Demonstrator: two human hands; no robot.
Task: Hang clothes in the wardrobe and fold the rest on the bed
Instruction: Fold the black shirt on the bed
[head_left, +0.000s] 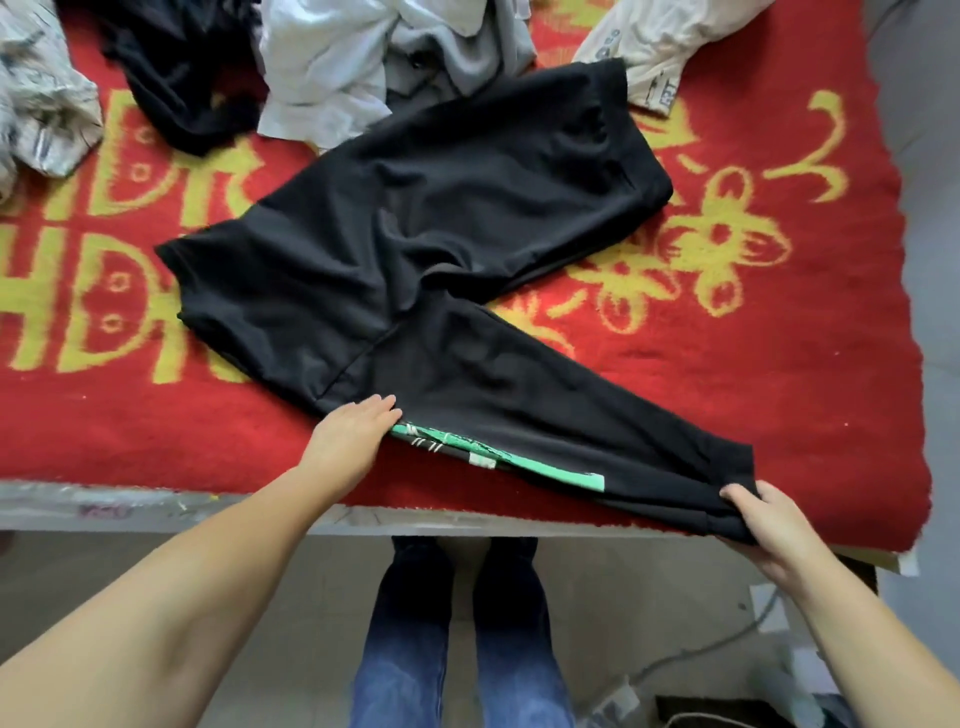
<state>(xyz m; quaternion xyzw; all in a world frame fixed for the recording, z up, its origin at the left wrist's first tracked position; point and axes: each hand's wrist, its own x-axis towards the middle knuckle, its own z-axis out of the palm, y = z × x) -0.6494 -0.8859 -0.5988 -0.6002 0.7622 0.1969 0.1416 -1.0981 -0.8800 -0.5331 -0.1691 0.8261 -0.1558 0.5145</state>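
Black trousers (415, 249) with a green and white side print lie spread on the bed's red and yellow blanket (753, 322). One leg points to the back right, the other runs to the front right corner. My left hand (353, 431) lies flat, fingers straight, on the near leg beside the green print. My right hand (774, 525) grips the cuff of that same leg at the bed's front edge, thumb on top of the cloth.
Unfolded clothes are heaped along the back: a patterned white piece (41, 98), a black garment (182, 67), a white and grey pile (374, 57), a cream item (665, 41). Grey floor lies to the right. My jeans-clad legs (462, 634) stand at the bed's edge.
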